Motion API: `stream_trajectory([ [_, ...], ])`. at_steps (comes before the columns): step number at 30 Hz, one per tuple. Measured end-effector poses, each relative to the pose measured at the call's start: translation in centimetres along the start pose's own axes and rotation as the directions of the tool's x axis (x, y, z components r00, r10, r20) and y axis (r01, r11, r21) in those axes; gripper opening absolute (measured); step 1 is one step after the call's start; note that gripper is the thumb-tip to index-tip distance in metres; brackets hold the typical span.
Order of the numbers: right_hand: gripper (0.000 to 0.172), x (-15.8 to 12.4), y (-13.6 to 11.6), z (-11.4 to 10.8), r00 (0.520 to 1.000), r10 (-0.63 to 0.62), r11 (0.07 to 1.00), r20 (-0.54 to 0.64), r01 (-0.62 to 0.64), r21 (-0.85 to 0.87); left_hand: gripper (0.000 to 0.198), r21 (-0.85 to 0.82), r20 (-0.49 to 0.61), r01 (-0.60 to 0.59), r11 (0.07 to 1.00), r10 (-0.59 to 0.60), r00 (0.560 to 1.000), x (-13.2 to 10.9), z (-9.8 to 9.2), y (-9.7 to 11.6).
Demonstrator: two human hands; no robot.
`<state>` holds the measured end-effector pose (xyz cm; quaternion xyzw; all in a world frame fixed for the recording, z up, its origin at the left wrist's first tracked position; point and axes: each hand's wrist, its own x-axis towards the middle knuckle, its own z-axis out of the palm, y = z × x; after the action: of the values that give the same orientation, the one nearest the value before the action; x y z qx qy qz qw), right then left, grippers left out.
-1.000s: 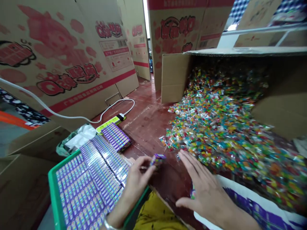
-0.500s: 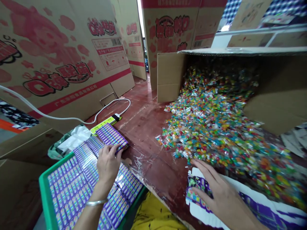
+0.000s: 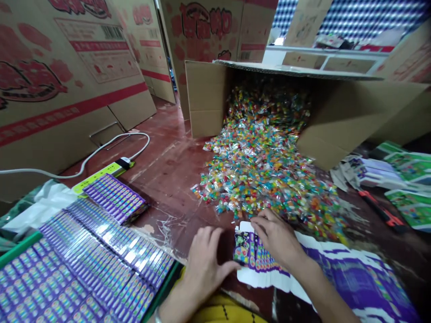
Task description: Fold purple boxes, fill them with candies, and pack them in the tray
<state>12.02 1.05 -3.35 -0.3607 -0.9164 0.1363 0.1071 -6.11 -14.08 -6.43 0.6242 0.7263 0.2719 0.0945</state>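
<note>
Front L: the tray (image 3: 20, 248), w/ small boxes (image 3: 97, 251) in it. Just behind, on the tabletop (image 3: 164, 166), lies one more row of boxes (image 3: 114, 196), & behind this row the power strip (image 3: 99, 177). At ctr. back, the open carton (image 3: 206, 96) lies on its side; the candy bags (image 3: 259, 166) spread from inside it to the front. Before them lie the flat boxes (image 3: 355, 278), w/ R hand (image 3: 279, 240) over their L end; L hand (image 3: 206, 260) is btwn. these & the tray. Far R are the flat stacks (image 3: 409, 168).

yellow-green power strip (image 3: 101, 175), white cable (image 3: 81, 170), checked curtain (image 3: 373, 18) behind
</note>
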Motion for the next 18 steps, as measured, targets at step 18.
stream_trajectory([
  [18,0.017,-1.1,-3.4,-3.2,0.964,0.071,0.432,0.258,-0.262,0.863,0.045,-0.798,0.585,0.587,-0.134,0.061,0.809,1.0,-2.4,1.9],
])
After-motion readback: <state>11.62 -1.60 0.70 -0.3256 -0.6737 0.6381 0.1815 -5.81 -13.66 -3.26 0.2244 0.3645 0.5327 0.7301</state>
